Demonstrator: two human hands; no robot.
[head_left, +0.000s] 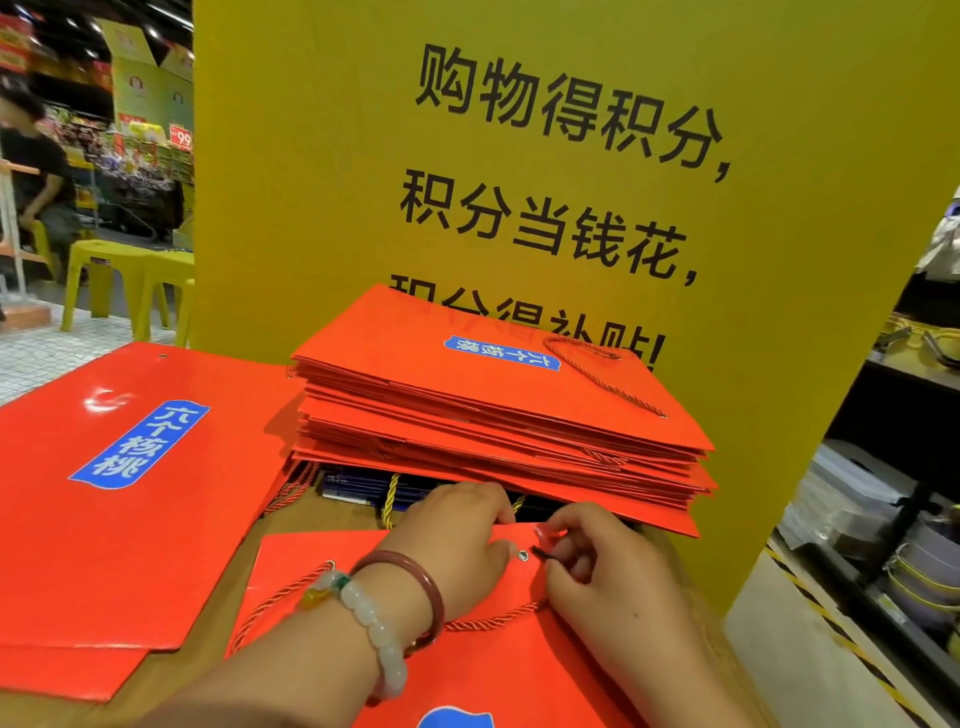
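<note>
Presently, the red paper bag (483, 675) is lying flat on the wooden table (223, 592), right in front of the person. The left hand (457, 530) is gripping the bag's top edge, fingers curling over it, thumb just beside the metal eyelet (523, 556). The right hand (618, 582) is pinching the dark tip of the twisted red cord (493, 621) next to that eyelet; whether the tip is entering the hole is hard to tell. The cord is trailing across the bag to a second eyelet (330, 564). Behind, a stack of red bags (493, 415) is sitting against a yellow sign (519, 156), and more flat bags (104, 519) are lying to the left.
</note>
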